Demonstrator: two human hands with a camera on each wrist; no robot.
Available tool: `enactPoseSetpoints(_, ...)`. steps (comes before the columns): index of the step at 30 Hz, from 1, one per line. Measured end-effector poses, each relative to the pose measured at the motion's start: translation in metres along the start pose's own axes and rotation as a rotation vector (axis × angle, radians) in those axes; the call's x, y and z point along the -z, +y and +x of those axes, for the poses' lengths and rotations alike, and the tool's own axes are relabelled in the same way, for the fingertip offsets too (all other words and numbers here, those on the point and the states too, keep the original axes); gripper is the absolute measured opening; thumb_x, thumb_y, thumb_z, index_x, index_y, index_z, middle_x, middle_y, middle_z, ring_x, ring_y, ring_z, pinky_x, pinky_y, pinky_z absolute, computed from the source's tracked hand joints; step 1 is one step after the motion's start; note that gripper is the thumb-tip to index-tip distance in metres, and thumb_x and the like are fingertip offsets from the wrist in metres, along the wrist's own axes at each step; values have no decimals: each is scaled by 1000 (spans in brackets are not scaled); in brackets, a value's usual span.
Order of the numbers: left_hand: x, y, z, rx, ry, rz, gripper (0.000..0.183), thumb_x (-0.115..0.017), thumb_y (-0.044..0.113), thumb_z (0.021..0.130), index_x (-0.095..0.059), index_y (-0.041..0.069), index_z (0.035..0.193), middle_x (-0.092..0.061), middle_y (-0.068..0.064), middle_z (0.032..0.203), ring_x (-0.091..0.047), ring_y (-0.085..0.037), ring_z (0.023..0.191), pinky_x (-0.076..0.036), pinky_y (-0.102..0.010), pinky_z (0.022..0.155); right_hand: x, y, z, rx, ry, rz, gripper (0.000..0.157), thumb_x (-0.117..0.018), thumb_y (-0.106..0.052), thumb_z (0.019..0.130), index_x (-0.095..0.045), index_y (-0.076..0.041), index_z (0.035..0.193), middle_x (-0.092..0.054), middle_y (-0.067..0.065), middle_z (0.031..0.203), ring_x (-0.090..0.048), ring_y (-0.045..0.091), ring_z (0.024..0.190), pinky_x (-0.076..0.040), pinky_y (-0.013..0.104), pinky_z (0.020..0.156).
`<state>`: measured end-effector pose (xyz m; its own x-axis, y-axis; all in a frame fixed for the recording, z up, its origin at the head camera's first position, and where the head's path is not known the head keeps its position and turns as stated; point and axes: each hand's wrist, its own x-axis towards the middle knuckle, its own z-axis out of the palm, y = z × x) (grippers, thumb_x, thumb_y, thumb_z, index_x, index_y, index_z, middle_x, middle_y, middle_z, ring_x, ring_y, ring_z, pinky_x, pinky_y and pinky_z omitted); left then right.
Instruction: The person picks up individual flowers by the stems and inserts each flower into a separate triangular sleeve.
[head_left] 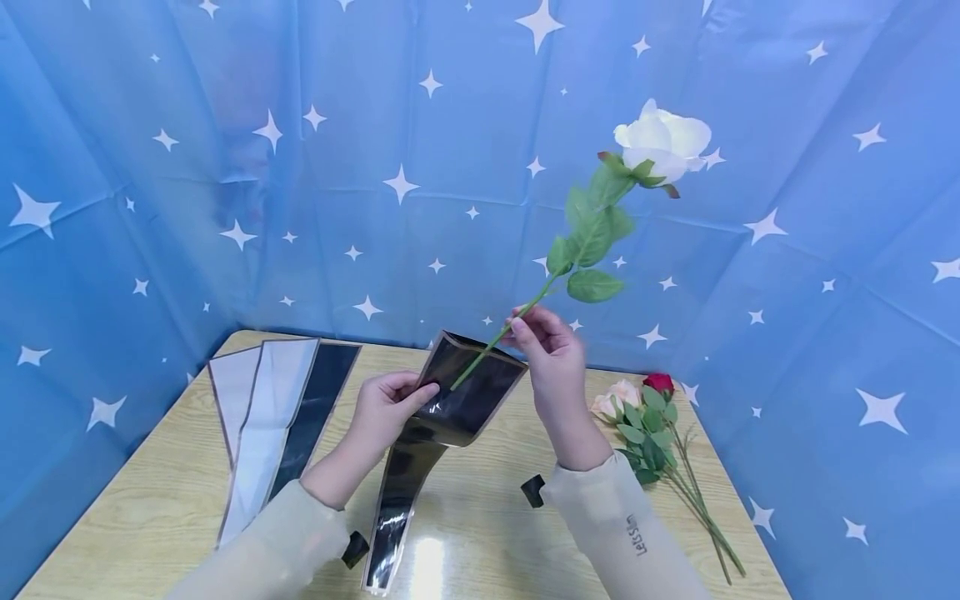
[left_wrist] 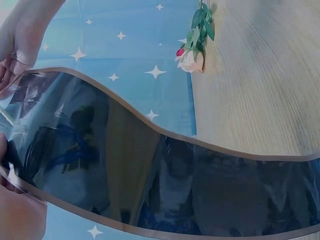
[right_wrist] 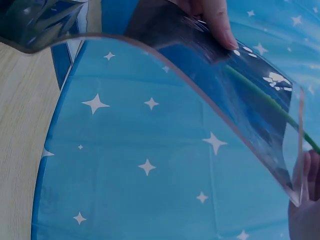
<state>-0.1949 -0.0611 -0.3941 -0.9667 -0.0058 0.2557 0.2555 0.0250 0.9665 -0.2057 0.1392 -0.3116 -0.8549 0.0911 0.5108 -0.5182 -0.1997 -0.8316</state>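
A white rose point(head_left: 660, 142) with green leaves leans up to the right. Its green stem point(head_left: 534, 302) is pinched between the thumb and fingers of my right hand point(head_left: 553, 367). My left hand point(head_left: 386, 408) grips the left edge of a black flower sleeve point(head_left: 483, 408) with a clear front. In the right wrist view, the lower stem point(right_wrist: 265, 100) shows through the clear film point(right_wrist: 240, 117), inside the sleeve's mouth. The sleeve's long lower part point(head_left: 397, 517) hangs bent toward the table's near side. The left wrist view shows its dark sheet point(left_wrist: 185, 185) across the frame.
Flat sleeves, white point(head_left: 277, 392) and black point(head_left: 318, 408), lie overlapped on the wooden table point(head_left: 142, 492) at left. At right lie a red rose point(head_left: 658, 382) and pale peach roses point(head_left: 618, 398) with long stems. Blue star-patterned cloth point(head_left: 465, 167) stands behind and at both sides.
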Motion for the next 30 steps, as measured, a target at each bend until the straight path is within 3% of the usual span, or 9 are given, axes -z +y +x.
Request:
enactPoseSetpoints(7,-2,1,-3,16,-12,-26,18,-74,10,82,-72,-5,93,-71,1,77,-60,-4,66,-49,-20,60,1,4,-2,31,-57,-76,13,-65,1,86,-63,9,96,-69,1,88,-66,11,73,-55,28,73)
enactPoseSetpoints(12,-2,3,-4,8,-27,-15,18,-73,11,82,-72,-4,93,-71,-6,79,-60,-4,66,-49,-21,60,3,2,-2,33,-104,-120,18,-65,2,86,-60,16,96,-69,-1,89,-66,10,73,-55,27,72)
enactPoseSetpoints(23,-5,0,-5,-4,-25,8,18,-75,11,80,-72,-3,90,-65,6,67,-54,-5,61,-47,-21,58,2,-4,-1,-42,-92,-212,16,-69,0,83,-63,12,92,-69,-5,81,-67,10,71,-56,30,71)
enactPoseSetpoints(30,-8,0,-7,-28,-37,10,17,-75,12,80,-73,-2,90,-66,-3,69,-54,-6,60,-47,-22,57,-3,-4,-4,-109,-76,-207,19,-74,-7,81,-64,8,90,-68,5,80,-67,13,71,-56,32,71)
